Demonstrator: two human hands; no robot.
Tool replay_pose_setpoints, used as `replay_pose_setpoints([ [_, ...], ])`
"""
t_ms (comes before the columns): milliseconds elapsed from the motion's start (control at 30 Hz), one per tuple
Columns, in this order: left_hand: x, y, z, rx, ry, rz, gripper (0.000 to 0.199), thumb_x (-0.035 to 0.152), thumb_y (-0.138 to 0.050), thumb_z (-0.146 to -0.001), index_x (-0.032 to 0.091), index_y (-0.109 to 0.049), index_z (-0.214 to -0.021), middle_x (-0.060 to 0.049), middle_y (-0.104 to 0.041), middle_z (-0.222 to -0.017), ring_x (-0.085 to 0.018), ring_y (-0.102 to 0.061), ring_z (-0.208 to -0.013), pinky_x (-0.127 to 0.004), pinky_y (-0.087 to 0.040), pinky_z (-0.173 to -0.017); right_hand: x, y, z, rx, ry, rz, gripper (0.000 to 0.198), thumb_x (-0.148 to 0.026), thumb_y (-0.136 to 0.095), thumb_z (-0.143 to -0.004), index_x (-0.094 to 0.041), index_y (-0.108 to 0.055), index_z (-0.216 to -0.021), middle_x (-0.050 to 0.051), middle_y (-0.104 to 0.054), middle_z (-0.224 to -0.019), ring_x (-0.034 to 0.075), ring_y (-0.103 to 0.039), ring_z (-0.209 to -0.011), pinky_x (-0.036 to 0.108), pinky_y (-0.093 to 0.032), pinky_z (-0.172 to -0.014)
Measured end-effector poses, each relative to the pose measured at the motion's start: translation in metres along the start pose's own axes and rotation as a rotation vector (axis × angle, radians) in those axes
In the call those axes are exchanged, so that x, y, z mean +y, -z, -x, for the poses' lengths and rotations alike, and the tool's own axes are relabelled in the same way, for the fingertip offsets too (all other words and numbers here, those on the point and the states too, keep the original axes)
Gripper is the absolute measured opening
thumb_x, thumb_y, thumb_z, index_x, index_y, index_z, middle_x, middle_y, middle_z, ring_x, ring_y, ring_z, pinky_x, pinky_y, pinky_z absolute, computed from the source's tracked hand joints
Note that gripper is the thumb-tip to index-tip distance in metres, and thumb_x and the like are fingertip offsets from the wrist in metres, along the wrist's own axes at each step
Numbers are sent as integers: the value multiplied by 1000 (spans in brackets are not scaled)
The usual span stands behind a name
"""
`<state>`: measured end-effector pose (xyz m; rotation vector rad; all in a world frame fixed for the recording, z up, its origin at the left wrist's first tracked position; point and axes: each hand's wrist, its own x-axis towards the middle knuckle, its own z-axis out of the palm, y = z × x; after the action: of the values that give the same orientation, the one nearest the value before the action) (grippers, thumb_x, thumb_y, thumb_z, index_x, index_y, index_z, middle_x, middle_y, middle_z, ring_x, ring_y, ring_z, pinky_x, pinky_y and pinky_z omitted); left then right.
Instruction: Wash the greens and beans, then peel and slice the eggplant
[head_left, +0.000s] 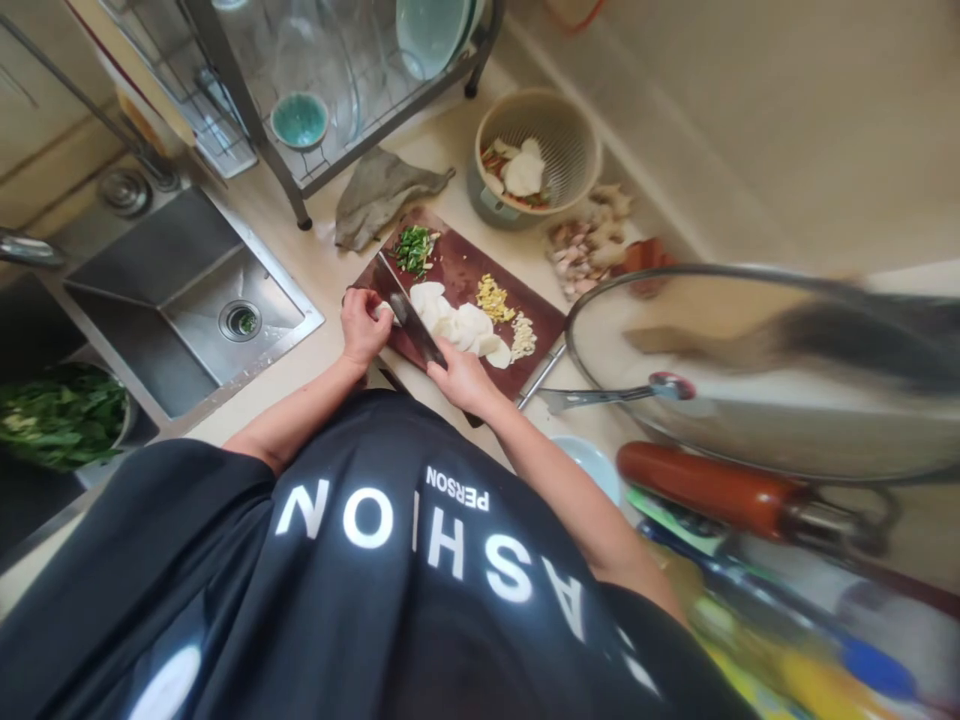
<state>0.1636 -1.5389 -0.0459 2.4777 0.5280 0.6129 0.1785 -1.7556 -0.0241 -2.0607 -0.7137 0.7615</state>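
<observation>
A dark reddish-brown cutting board [450, 248] lies on the counter. My right hand [463, 378] is closed round the handle of a kitchen knife [407, 312], whose blade stands over the board's left part. On the blade's left side, my left hand [365, 326] pinches a small white vegetable piece [384, 311], partly hidden by the fingers. Right of the blade spread thin white vegetable slices [469, 325]. Chopped green pieces [413, 250] form a pile at the board's far corner. Minced yellow bits [493, 298] and pale chopped bits [523, 336] sit to the right.
A colander [592, 150] holding scraps stands behind the board, near ginger and garlic [585, 250]. A grey cloth [386, 195] lies by the dish rack [360, 140]. Left is a steel sink [187, 260] with leafy greens [64, 415] beyond. A large glass lid [750, 440] is at right.
</observation>
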Motion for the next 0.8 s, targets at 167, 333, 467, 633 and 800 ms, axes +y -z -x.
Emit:
replay_pose_setpoints([
  [167, -2, -4, 1, 25, 33, 1, 24, 11, -67, -69, 23, -47, -78, 0, -49, -78, -18, -52, -76, -34, -47, -80, -3, 14, 32, -10, -28, 58, 56, -21, -45, -94, -12, -53, -148, 15, -76, -113, 33, -72, -105, 43, -54, -96],
  [333, -4, -6, 2, 33, 47, 4, 25, 13, -68, -68, 23, -46, -76, 0, -49, -78, -19, -51, -74, -34, -47, -76, 1, 20, 47, -57, -42, 61, 55, -23, -46, -92, -14, -55, -146, 14, -77, -106, 32, -73, -101, 41, -55, -92],
  [467, -3, -5, 2, 23, 35, 2, 25, 12, -66, -67, 23, -46, -76, -1, -50, -78, -19, -52, -75, -34, -47, -77, 1, 10, 24, -75, -33, 49, 54, -22, -45, -91, -14, -56, -143, 13, -77, -105, 31, -72, -100, 41, -55, -92],
  [633, -1, -3, 3, 31, 36, 11, 24, 10, -65, -65, 23, -47, -75, -1, -51, -76, -19, -52, -75, -34, -48, -76, -1, -3, -10, -52, 1, 17, 53, -21, -44, -91, -12, -56, -143, 15, -75, -118, 32, -71, -106, 45, -53, -97],
  [800, 0, -4, 4, 51, 48, 28, 25, 10, -68, -65, 23, -48, -75, 0, -51, -76, -18, -53, -75, -34, -48, -76, 8, 9, 10, 2, 18, 3, 53, -26, -44, -93, -15, -55, -144, 14, -75, -116, 32, -71, -105, 45, -54, -97],
])
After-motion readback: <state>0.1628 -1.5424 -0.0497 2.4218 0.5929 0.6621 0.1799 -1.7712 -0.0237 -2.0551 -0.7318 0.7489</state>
